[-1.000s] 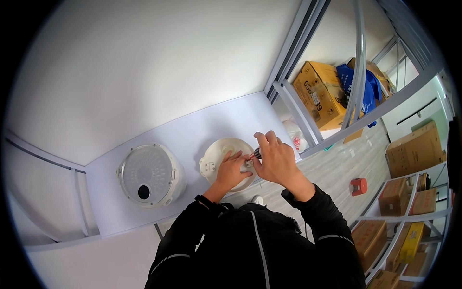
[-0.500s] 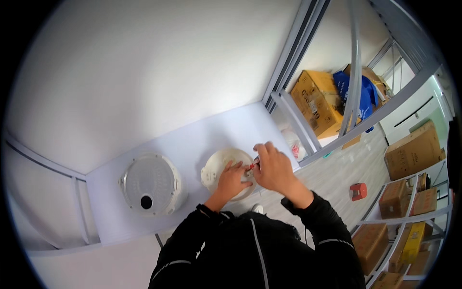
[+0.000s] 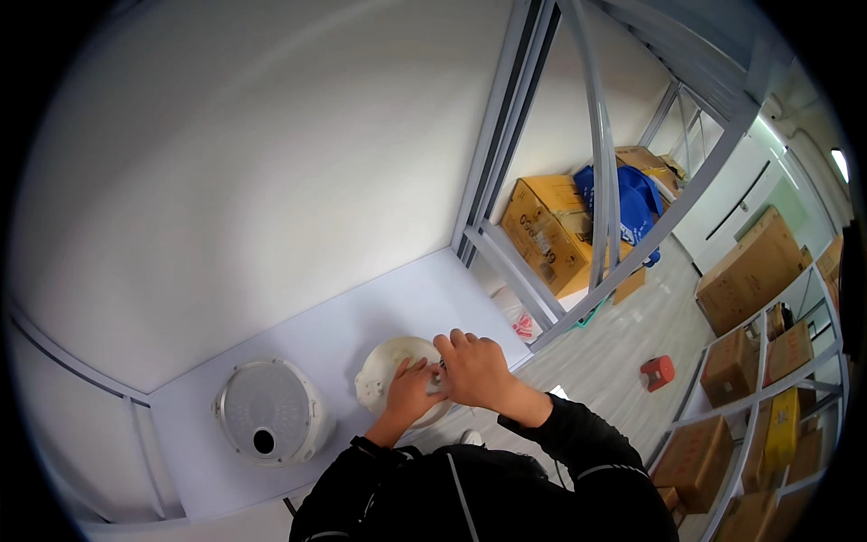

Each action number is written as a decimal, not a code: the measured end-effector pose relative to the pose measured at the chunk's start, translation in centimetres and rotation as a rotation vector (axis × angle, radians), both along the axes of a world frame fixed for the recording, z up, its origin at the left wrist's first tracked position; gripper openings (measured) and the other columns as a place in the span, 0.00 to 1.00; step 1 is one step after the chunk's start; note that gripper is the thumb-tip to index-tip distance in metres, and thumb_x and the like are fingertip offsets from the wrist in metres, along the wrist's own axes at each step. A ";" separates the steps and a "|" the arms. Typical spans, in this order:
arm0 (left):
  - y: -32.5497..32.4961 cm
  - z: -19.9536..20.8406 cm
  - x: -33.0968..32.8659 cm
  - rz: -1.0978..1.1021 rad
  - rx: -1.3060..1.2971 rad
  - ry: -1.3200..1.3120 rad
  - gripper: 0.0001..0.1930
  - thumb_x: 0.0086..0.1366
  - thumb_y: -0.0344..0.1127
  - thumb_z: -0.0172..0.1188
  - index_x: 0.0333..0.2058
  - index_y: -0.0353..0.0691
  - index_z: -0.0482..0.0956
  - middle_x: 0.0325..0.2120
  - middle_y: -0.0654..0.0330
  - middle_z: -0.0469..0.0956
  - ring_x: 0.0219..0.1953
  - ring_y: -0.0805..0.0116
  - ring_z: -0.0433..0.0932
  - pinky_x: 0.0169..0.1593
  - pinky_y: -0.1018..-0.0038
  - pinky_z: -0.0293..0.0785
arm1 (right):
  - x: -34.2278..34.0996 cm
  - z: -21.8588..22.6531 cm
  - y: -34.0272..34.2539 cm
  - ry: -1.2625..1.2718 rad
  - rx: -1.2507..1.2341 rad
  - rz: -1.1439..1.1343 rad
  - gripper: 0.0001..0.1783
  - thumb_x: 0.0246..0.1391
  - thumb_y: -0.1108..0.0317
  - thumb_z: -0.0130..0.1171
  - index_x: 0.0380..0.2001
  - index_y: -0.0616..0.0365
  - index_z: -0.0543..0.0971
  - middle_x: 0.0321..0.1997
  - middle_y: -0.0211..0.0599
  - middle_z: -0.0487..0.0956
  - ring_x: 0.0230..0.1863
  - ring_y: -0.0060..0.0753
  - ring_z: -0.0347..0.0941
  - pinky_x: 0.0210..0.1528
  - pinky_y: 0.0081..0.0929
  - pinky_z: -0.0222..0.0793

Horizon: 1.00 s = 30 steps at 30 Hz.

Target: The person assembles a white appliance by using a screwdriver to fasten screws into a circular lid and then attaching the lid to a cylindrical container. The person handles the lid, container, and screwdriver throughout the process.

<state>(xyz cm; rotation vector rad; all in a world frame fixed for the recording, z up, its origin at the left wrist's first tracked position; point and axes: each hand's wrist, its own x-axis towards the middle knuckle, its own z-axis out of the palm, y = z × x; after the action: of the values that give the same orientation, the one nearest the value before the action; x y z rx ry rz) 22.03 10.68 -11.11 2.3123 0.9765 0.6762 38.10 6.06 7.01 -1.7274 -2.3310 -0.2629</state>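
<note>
On the pale table lies a round off-white plastic part [image 3: 381,358] with a small tab on its left rim. My left hand [image 3: 408,392] rests on it with its fingers spread. Above the part's right side, my right hand [image 3: 480,372] is closed around a slim red-and-dark tool that looks like a screwdriver; the fingers now hide nearly all of it. Left of both hands stands a white drum-shaped housing [image 3: 314,417] with a grey top and a dark round hole. Where the tool's tip meets the part cannot be seen.
The table [image 3: 334,316] backs onto a white wall. A grey metal frame [image 3: 506,108] rises at its right end. Beyond are a yellow carton [image 3: 551,235], a blue bag [image 3: 637,203] and a red object [image 3: 657,372] on the floor. Shelves with cardboard boxes [image 3: 695,465] stand at right.
The camera's view has shifted, so table and hands appear lower and further left. My right hand has turned over the tool, hiding its red part. My left hand stays on the round part.
</note>
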 end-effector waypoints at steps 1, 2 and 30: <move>0.0 0.0 0.1 -0.004 -0.002 0.009 0.30 0.57 0.50 0.79 0.56 0.48 0.83 0.55 0.58 0.87 0.69 0.56 0.78 0.79 0.52 0.58 | -0.2 -0.2 0.0 -0.026 -0.042 -0.049 0.26 0.54 0.47 0.74 0.41 0.55 0.77 0.34 0.40 0.78 0.29 0.42 0.82 0.27 0.38 0.74; -0.1 0.2 0.1 -0.008 -0.005 0.017 0.30 0.57 0.50 0.79 0.56 0.47 0.83 0.55 0.57 0.87 0.69 0.56 0.78 0.79 0.52 0.58 | -0.5 -0.5 0.0 -0.052 -0.085 -0.098 0.26 0.54 0.46 0.74 0.41 0.54 0.76 0.34 0.40 0.79 0.30 0.41 0.82 0.27 0.37 0.75; -0.5 -0.6 -0.1 -0.009 0.089 0.040 0.33 0.59 0.52 0.78 0.60 0.46 0.84 0.56 0.61 0.88 0.71 0.62 0.77 0.79 0.54 0.58 | -0.1 -0.9 -0.3 -0.066 -0.035 -0.067 0.18 0.58 0.52 0.71 0.38 0.53 0.77 0.27 0.36 0.78 0.22 0.41 0.80 0.22 0.36 0.71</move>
<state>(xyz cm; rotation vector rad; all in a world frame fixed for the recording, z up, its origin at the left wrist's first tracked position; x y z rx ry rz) 21.92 10.22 -11.68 2.4148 0.9713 0.6857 37.98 5.77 6.08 -1.8430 -2.3393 -0.2962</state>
